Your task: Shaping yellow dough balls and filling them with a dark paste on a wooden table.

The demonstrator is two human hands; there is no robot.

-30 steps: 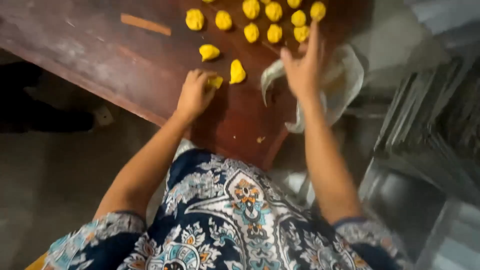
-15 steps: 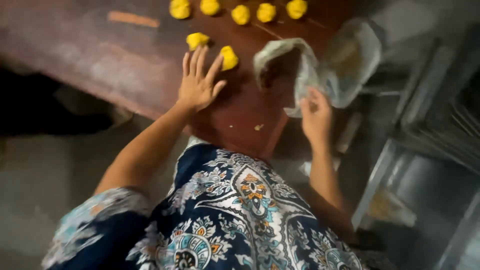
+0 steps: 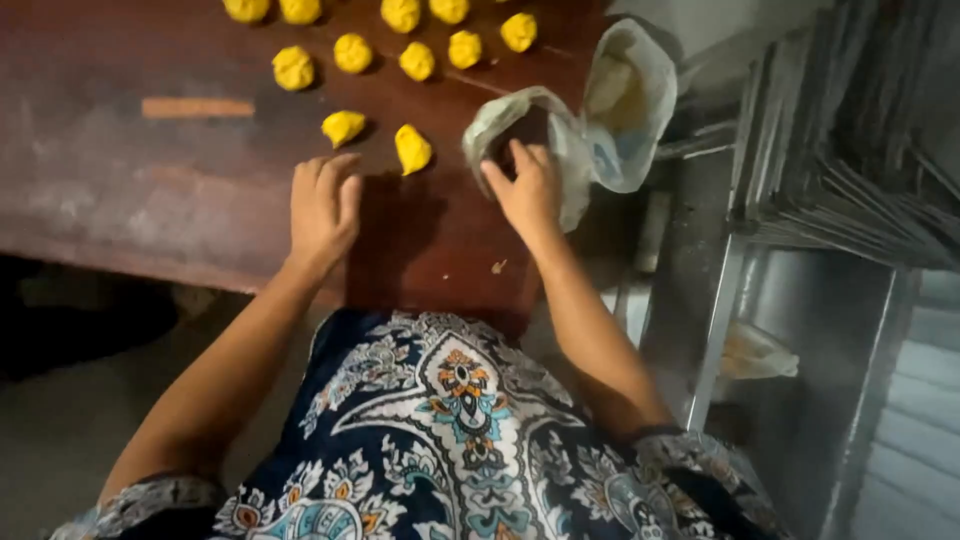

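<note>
The left hand is laid flat on the dark wooden surface, palm down, fingers loosely spread and nothing gripped. Just ahead of its fingertips two yellow dough lumps are seen: one slightly to the left, another pointed one just beside the index finger, neither touched. The right hand is pressed against the crumpled clear plastic bag near the surface's right edge; its fingers are curled onto the bag's rolled mouth, though whether the plastic is truly pinched cannot be told. Something pale is held inside the bag, too blurred to name.

Farther back, a row of rounded yellow dough balls is spread across the surface, well apart from both hands. A thin wooden stick is seen lying flat to the left, clear of everything. To the right, off the surface, a stack of metal trays is crowded close beside the bag. A small crumb is left near the right wrist.
</note>
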